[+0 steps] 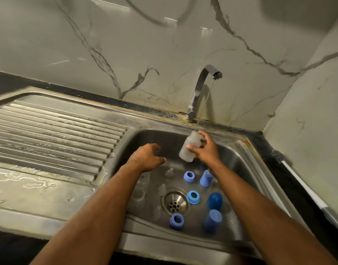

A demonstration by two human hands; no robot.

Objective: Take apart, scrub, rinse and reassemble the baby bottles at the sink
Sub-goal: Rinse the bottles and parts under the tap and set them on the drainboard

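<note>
My right hand (205, 150) grips a clear baby bottle body (190, 147), tilted with its open neck up under a thin stream from the tap (199, 90). My left hand (148, 155) hovers beside it over the basin, fingers loosely curled, holding nothing. On the sink floor lie blue screw rings (189, 176) (193, 197) (176, 220), blue caps (206, 178) (213, 220), a dark blue dome cap (214, 200), clear teats (169, 172) (162, 189) and another clear bottle (141, 185) under my left forearm.
The steel sink (246, 163) has a drain strainer (174, 203) in its middle. A wet ribbed draining board (49, 134) lies to the left. A bottle brush (290, 169) lies on the dark counter at right. Marble wall stands close behind.
</note>
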